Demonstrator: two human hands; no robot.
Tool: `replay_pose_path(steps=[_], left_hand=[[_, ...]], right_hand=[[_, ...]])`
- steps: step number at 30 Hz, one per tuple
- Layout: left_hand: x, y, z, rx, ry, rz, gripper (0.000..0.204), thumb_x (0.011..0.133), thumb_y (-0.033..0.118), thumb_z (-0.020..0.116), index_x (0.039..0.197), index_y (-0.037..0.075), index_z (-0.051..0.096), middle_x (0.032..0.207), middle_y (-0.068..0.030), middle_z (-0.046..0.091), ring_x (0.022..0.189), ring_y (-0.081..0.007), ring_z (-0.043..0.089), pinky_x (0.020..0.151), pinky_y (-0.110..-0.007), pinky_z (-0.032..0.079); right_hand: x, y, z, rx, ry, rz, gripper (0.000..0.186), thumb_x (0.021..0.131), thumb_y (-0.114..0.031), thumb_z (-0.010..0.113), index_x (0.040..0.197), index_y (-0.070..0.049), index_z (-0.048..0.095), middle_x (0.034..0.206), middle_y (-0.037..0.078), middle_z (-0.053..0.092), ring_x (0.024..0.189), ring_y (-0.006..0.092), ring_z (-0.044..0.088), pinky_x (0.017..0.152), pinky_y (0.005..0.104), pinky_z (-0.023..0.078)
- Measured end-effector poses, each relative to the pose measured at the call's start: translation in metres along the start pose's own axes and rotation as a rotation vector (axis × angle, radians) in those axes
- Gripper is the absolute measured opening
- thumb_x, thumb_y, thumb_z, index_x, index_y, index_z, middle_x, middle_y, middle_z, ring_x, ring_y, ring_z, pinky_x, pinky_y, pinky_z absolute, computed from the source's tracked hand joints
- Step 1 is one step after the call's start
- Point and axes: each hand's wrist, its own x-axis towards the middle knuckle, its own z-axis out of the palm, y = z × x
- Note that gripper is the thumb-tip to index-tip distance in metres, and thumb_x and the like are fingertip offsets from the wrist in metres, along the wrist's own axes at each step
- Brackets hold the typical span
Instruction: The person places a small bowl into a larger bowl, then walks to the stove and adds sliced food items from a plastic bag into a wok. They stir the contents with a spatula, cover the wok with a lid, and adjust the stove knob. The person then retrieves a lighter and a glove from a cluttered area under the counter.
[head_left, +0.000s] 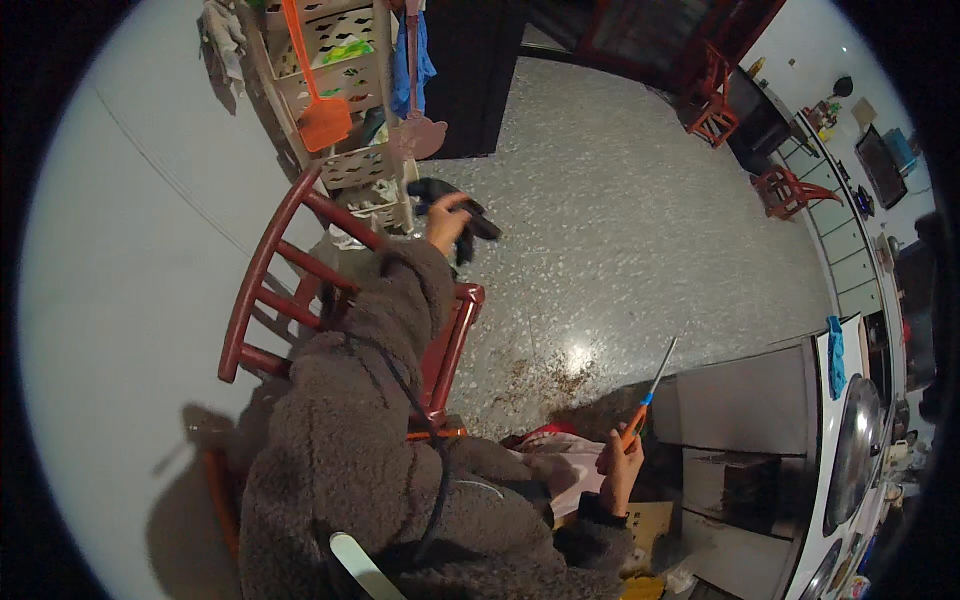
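My right hand [622, 465] is closed around the orange handle of a screwdriver [645, 400]. Its blue collar and long thin metal shaft point up and away to the right, free of contact. My left hand [446, 222] reaches forward past the red-brown wooden chair [445, 370], over a dark, limp-looking black thing [482, 222]. Parts of that thing show on several sides of the hand. Hand and black thing are somewhat smeared, so I cannot tell whether the fingers grip it or only lie in front of it.
A shelf rack [345, 165] with an orange fly swatter [324, 122] and a pinkish one [418, 135] stands far left. Brown debris [555, 378] lies on the speckled floor [640, 200]. At right, a white-topped counter [812, 470] carries a round metal lid [857, 450] and a blue cloth [835, 350].
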Motion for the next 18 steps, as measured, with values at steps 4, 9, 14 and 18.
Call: replay_pose_path(steps=[4,9,14,18], left_hand=[[0.067,0.014,-0.064,0.031,0.293,0.018,0.057,0.071,-0.005,0.066,0.126,0.007,0.056,0.122,-0.0115,0.058,0.108,-0.0232,0.056,0.087,-0.030,0.043],[0.116,0.012,-0.123,-0.114,0.538,-0.229,0.089,0.078,-0.001,0.064,0.147,0.010,0.009,0.149,-0.0199,0.016,0.134,-0.0350,0.027,0.106,-0.045,0.029],[0.149,0.013,-0.153,0.133,0.397,-0.210,0.068,0.082,0.000,0.057,0.143,0.010,0.028,0.146,-0.0201,0.025,0.130,-0.0353,0.033,0.103,-0.040,0.033],[0.183,0.024,-0.157,0.241,0.463,-0.023,0.063,0.080,0.001,0.051,0.140,0.007,0.033,0.142,-0.0213,0.033,0.129,-0.0393,0.035,0.106,-0.043,0.031]], right_hand=[[-0.001,0.011,-0.008,0.015,0.061,0.036,0.023,0.089,-0.016,0.060,0.108,-0.005,0.050,0.058,-0.004,0.040,0.041,0.0057,0.034,0.038,0.0234,0.029],[0.002,0.020,-0.008,-0.028,0.199,0.067,0.018,0.089,-0.018,0.060,0.103,-0.008,0.053,0.058,-0.005,0.040,0.042,0.0052,0.035,0.039,0.0226,0.028],[0.011,0.020,0.002,-0.012,0.182,0.111,0.019,0.089,-0.020,0.061,0.101,-0.009,0.052,0.058,-0.005,0.040,0.042,0.0049,0.034,0.038,0.0225,0.027],[0.019,0.022,0.011,-0.080,0.168,0.133,0.019,0.089,-0.021,0.062,0.099,-0.010,0.052,0.059,-0.005,0.041,0.043,0.0046,0.034,0.037,0.0221,0.025]])
